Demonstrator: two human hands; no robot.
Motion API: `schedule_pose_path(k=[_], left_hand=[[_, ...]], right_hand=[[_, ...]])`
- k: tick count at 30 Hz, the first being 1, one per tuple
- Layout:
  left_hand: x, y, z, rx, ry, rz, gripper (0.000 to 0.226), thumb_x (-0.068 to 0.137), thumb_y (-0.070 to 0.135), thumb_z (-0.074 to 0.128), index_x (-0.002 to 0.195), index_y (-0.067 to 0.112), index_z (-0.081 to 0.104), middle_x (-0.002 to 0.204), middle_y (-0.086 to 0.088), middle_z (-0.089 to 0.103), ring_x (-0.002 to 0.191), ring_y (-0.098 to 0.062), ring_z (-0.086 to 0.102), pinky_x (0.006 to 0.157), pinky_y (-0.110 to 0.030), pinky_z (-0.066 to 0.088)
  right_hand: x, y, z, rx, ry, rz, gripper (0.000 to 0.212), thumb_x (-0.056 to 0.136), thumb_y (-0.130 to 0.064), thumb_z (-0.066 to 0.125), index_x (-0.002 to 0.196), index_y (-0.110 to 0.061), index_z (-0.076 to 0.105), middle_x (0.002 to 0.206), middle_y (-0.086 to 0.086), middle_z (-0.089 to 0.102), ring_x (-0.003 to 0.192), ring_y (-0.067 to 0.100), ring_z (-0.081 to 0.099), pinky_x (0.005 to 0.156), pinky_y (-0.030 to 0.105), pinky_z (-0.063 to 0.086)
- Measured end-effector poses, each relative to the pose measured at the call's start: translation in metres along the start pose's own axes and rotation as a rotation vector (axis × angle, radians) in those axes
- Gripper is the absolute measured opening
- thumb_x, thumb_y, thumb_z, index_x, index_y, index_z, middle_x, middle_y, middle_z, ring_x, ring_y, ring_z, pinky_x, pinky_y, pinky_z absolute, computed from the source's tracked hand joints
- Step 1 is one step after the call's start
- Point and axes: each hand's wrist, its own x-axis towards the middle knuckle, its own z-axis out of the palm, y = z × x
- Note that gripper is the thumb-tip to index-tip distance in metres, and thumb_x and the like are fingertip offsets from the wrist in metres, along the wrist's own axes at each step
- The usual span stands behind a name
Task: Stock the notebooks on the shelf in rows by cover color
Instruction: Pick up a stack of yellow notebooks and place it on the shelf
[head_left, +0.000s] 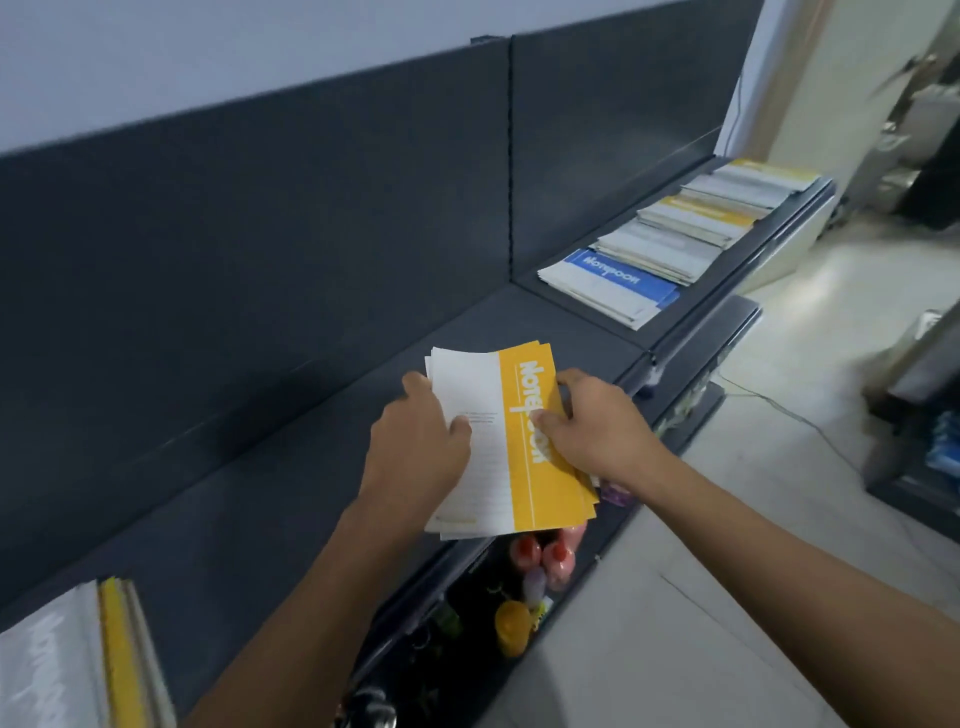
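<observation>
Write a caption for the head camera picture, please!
Left hand and right hand hold yellow notebooks at the dark shelf.

The scene is taken from a single wide-angle camera worn on the head, aimed forward and down. The dark shelf (291, 467) is viewed closely from above, slanting from lower left to upper right, with the floor (675, 649) at right.

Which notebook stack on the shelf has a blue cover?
The blue stack, first in the far row; the stacks behind it show yellow or pale covers, and the held stack is yellow.
</observation>
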Motion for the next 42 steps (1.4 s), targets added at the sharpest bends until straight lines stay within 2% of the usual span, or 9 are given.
schedule_pose_path(k=[8,13,17,19,24,30,35,39,42], left_hand=[[0.043,0.114,0.071,0.024,-0.074,0.043,0.032,0.094,0.034,0.060,0.113,0.018,0.039,0.107,-0.003,0.061,0.089,-0.022,0.061,0.067,-0.035,0.049],[0.069,0.169,0.097,0.035,-0.123,0.085,0.033,0.093,0.035,0.062,0.110,0.018,0.039,0.102,0.000,0.059,0.081,-0.015,0.058,0.053,-0.028,0.040],[0.095,0.207,0.124,0.030,-0.172,0.100,0.035,0.092,0.037,0.064,0.110,0.019,0.039,0.102,0.001,0.059,0.083,-0.014,0.058,0.052,-0.026,0.039],[0.108,0.226,0.139,0.021,-0.200,0.112,0.037,0.092,0.037,0.064,0.112,0.019,0.039,0.105,0.001,0.060,0.086,-0.016,0.059,0.055,-0.027,0.041],[0.152,0.278,0.176,-0.024,-0.237,0.146,0.040,0.093,0.036,0.064,0.119,0.021,0.037,0.110,-0.001,0.060,0.094,-0.020,0.061,0.067,-0.031,0.048],[0.216,0.345,0.221,-0.001,-0.246,0.231,0.046,0.093,0.039,0.063,0.124,0.017,0.038,0.117,-0.008,0.062,0.103,-0.028,0.060,0.078,-0.040,0.051],[0.256,0.402,0.253,0.027,-0.266,0.287,0.047,0.093,0.038,0.062,0.124,0.014,0.037,0.118,-0.010,0.062,0.101,-0.029,0.062,0.077,-0.041,0.053],[0.280,0.440,0.282,0.027,-0.280,0.310,0.046,0.093,0.038,0.063,0.124,0.015,0.038,0.117,-0.007,0.062,0.098,-0.026,0.062,0.071,-0.035,0.047],[0.302,0.470,0.304,0.017,-0.273,0.310,0.044,0.093,0.038,0.063,0.122,0.016,0.039,0.116,-0.006,0.063,0.100,-0.026,0.062,0.077,-0.038,0.052]], right_hand=[[0.041,0.106,-0.078,-0.002,0.046,0.048,0.030,0.096,-0.039,0.063,0.117,-0.018,0.059,0.103,0.003,0.065,0.097,0.024,0.062,0.075,0.034,0.045],[0.061,0.147,-0.120,0.038,0.075,0.095,0.030,0.096,-0.036,0.063,0.121,-0.020,0.060,0.097,-0.001,0.067,0.093,0.021,0.063,0.075,0.033,0.047],[0.079,0.181,-0.144,0.037,0.106,0.154,0.034,0.094,-0.035,0.063,0.124,-0.020,0.060,0.111,0.001,0.067,0.105,0.025,0.062,0.082,0.036,0.050],[0.090,0.199,-0.156,0.021,0.120,0.192,0.035,0.094,-0.036,0.063,0.124,-0.019,0.060,0.112,0.002,0.066,0.106,0.025,0.061,0.084,0.036,0.049],[0.131,0.240,-0.192,-0.014,0.140,0.249,0.027,0.094,-0.035,0.062,0.114,-0.018,0.060,0.102,0.002,0.064,0.097,0.025,0.061,0.074,0.033,0.043],[0.189,0.285,-0.242,-0.072,0.206,0.313,0.036,0.096,-0.037,0.060,0.126,-0.016,0.057,0.107,0.004,0.065,0.098,0.025,0.062,0.081,0.038,0.052],[0.225,0.324,-0.281,-0.080,0.234,0.345,0.037,0.096,-0.038,0.059,0.126,-0.017,0.057,0.108,0.004,0.065,0.099,0.025,0.062,0.085,0.040,0.053],[0.251,0.360,-0.309,-0.036,0.223,0.371,0.037,0.095,-0.036,0.060,0.127,-0.018,0.058,0.106,0.001,0.066,0.098,0.023,0.063,0.083,0.038,0.052],[0.276,0.389,-0.330,0.020,0.183,0.366,0.035,0.094,-0.035,0.061,0.125,-0.020,0.058,0.104,-0.001,0.066,0.096,0.020,0.063,0.080,0.035,0.052]])
